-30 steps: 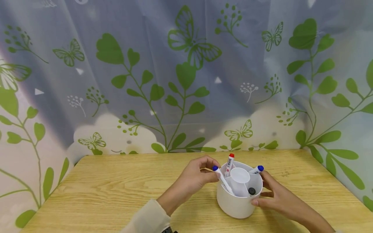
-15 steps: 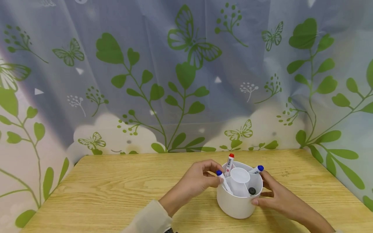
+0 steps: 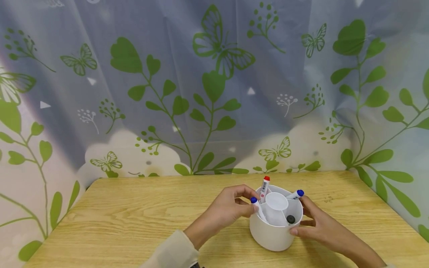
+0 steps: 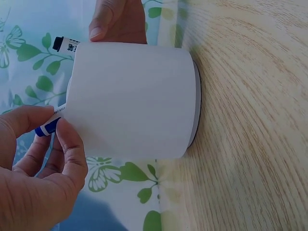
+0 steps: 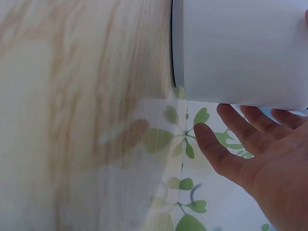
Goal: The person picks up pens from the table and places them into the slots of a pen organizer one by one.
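My left hand (image 3: 232, 203) pinches a white marker with a blue cap (image 3: 259, 209) between thumb and fingers. This marker leans over the left rim of a round white divided pen holder (image 3: 271, 238), its lower end inside a compartment. The left wrist view shows the blue cap (image 4: 48, 127) between the fingers, outside the rim. At the holder's right side is my right hand (image 3: 316, 221), thumb near the front rim and fingers farther back. Fingertips (image 5: 226, 111) meet the holder's wall in the right wrist view. The holder stands upright on the wooden table.
Other markers stand in the holder: a red-capped one (image 3: 264, 188) at the back, another blue-capped one (image 3: 295, 194) at the right and a black-capped one (image 3: 291, 219) at front right. A patterned curtain (image 3: 214, 111) hangs behind the wooden table (image 3: 140, 208).
My left hand has moved slightly right and down, and the marker it pinches has sunk farther into the holder. The right hand and the holder have stayed nearly still.
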Demonstrator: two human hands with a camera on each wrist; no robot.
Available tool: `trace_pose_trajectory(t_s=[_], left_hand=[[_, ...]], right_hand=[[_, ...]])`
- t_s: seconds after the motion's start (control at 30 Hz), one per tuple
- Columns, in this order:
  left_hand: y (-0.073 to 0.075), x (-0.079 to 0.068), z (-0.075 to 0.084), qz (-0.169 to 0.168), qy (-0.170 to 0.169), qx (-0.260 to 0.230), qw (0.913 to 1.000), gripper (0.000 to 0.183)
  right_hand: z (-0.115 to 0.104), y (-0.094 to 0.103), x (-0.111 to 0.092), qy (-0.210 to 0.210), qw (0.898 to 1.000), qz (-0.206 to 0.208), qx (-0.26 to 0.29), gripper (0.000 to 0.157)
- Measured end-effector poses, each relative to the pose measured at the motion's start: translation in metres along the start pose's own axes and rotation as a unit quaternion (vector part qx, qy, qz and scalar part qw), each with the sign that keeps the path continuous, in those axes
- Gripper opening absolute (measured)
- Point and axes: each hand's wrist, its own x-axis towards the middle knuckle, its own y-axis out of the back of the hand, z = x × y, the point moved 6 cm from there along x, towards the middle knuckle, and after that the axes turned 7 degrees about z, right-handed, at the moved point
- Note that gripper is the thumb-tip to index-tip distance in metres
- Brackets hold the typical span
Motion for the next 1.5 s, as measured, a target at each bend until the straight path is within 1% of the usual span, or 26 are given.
trace_pose_trajectory(t_s=[0.17,0.27,0.47,0.6,0.7,0.83,0.93,1.03,1.17,1.3,1.4,1.47,1.5], left_hand=[[0.000,-0.001,0.002,-0.002,-0.008,0.009,0.9999,0.022],[0.001,-0.002,0.003,-0.002,-0.007,0.020,0.9998,0.026],[0.008,-0.004,0.003,0.003,-0.004,0.038,0.9993,0.038],[0.017,-0.008,0.000,0.009,-0.009,0.044,0.9989,0.043],[0.025,-0.012,-0.001,0.016,-0.010,0.058,0.9981,0.042],[0.039,-0.019,-0.003,0.011,-0.015,0.093,0.9955,0.037],[0.051,-0.024,-0.007,0.004,-0.032,0.124,0.9918,0.039],[0.067,-0.028,-0.013,0.009,-0.049,0.161,0.9857,0.047],[0.090,-0.034,-0.022,0.041,-0.061,0.215,0.9737,0.057],[0.115,-0.044,-0.028,0.081,-0.056,0.266,0.9589,0.061],[0.133,-0.054,-0.030,0.103,-0.050,0.301,0.9468,0.063],[0.144,-0.060,-0.032,0.114,-0.051,0.325,0.9374,0.066],[0.149,-0.063,-0.032,0.120,-0.054,0.341,0.9308,0.067]], right_hand=[[0.000,0.001,0.000,0.009,1.000,0.000,0.002,0.090],[0.000,0.002,0.001,0.015,1.000,0.000,0.005,0.089],[0.002,0.002,0.002,0.009,1.000,0.004,-0.007,0.090],[0.005,0.003,0.002,0.004,1.000,0.002,-0.008,0.092],[0.007,0.003,0.002,0.003,1.000,-0.007,-0.001,0.094],[0.010,0.007,0.001,-0.008,1.000,-0.010,-0.009,0.101],[0.012,0.012,0.000,-0.012,0.999,-0.003,-0.031,0.107],[0.012,0.016,-0.002,0.005,0.999,0.003,-0.047,0.107],[0.013,0.023,-0.005,0.028,0.997,0.020,-0.073,0.103],[0.015,0.030,-0.009,0.040,0.994,0.033,-0.097,0.095],[0.016,0.034,-0.011,0.052,0.992,0.038,-0.112,0.090],[0.017,0.037,-0.013,0.055,0.991,0.043,-0.117,0.087],[0.018,0.039,-0.013,0.050,0.991,0.046,-0.117,0.086]])
